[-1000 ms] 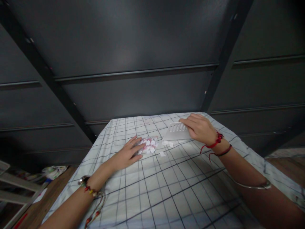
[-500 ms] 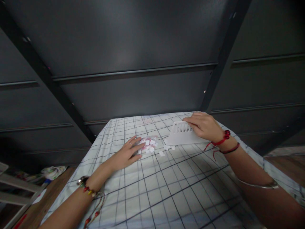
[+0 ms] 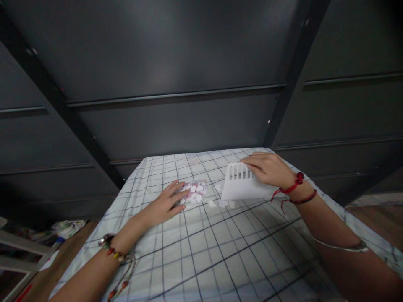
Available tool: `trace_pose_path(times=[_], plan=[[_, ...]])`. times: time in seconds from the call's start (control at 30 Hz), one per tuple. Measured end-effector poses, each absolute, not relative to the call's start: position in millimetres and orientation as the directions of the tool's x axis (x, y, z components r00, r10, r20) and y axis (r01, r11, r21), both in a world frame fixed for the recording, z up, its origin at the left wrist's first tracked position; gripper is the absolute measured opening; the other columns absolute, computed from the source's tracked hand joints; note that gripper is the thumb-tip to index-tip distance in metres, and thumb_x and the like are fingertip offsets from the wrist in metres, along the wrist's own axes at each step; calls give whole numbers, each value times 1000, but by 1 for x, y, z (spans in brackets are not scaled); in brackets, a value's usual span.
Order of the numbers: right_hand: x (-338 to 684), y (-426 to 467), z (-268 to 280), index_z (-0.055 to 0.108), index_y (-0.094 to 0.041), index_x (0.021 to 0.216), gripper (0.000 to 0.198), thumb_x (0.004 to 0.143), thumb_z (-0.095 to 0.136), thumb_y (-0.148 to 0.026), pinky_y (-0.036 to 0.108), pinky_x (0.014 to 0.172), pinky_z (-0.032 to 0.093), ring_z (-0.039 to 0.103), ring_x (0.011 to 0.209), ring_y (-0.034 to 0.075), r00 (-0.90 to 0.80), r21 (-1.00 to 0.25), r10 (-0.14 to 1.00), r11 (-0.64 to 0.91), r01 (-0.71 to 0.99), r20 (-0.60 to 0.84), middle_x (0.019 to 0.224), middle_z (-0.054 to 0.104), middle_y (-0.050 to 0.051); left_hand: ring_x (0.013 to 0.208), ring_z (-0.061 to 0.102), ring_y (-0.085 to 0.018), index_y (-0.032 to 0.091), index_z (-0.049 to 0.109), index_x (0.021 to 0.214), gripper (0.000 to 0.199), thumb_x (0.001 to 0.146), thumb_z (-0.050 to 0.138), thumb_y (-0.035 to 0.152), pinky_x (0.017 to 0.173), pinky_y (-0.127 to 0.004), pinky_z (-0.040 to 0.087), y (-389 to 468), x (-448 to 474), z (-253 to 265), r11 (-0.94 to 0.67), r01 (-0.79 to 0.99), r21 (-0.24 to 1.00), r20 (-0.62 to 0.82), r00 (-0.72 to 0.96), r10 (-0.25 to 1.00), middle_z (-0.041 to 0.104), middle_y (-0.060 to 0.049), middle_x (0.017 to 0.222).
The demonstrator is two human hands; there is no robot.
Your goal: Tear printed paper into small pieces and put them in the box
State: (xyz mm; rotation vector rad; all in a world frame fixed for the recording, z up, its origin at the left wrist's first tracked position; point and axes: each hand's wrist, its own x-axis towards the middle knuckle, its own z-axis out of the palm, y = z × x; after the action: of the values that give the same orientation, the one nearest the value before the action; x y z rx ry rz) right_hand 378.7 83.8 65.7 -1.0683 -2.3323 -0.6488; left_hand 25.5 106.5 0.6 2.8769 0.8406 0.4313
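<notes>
My left hand [image 3: 166,204] rests on the checked tablecloth with its fingers spread, the fingertips touching the left side of a pile of small white and pinkish paper scraps [image 3: 195,192]. In my right hand [image 3: 267,168] is a white, flat scraper-like plate [image 3: 244,190] with a row of slots along its top. My fingers pinch it by the upper edge, and it stands tilted on the cloth to the right of the pile. A few loose paper scraps [image 3: 222,203] lie along its lower left edge.
The checked cloth [image 3: 201,251] covers a table that stands against dark grey panels [image 3: 176,130]. On the floor at the lower left are a pale chair [image 3: 22,247] and a crumpled bag-like bundle [image 3: 67,228].
The plate has moved slightly toward me and now shows more of its flat face, with the slots more upright. Some scraps by its lower edge have shifted toward me. My left hand stays nearly still.
</notes>
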Motion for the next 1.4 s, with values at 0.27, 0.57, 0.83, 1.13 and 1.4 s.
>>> trace_pose_path(times=[0.27,0.57,0.83,1.13,1.4], plan=[[380,83,65,64,-18,84,28,85,37,-19,29,70,45,60,74,16,-563,186,566,586,789,602,79,67,3,132,14,-29,27,38,131,41,91,44,33,103,-52,24,105,26,3,-844,505,181,246,808,536,26,-5,142],[356,77,69,64,-14,88,29,82,36,-14,28,65,42,53,65,15,-612,215,513,634,743,602,67,62,4,131,17,-28,27,39,130,39,92,44,32,103,-52,25,103,30,6,-853,495,166,264,811,522,30,-5,141],[370,79,68,64,-12,91,28,83,37,-15,30,68,43,55,73,17,-539,174,560,574,800,630,74,64,7,131,16,-30,25,39,130,39,92,43,33,102,-51,25,103,28,5,-843,508,178,245,807,538,27,-7,142],[362,79,66,64,-17,87,27,85,37,-18,28,67,44,56,69,14,-566,116,531,656,746,630,75,65,4,132,15,-29,26,40,130,40,91,45,33,103,-51,25,103,28,6,-831,521,194,232,799,555,27,-6,142],[354,73,71,65,-16,82,30,81,36,-14,27,63,41,52,63,14,-620,226,519,631,742,589,68,62,4,132,16,-30,27,39,130,40,91,44,34,103,-51,24,102,28,6,-835,514,195,250,797,549,28,-5,142]])
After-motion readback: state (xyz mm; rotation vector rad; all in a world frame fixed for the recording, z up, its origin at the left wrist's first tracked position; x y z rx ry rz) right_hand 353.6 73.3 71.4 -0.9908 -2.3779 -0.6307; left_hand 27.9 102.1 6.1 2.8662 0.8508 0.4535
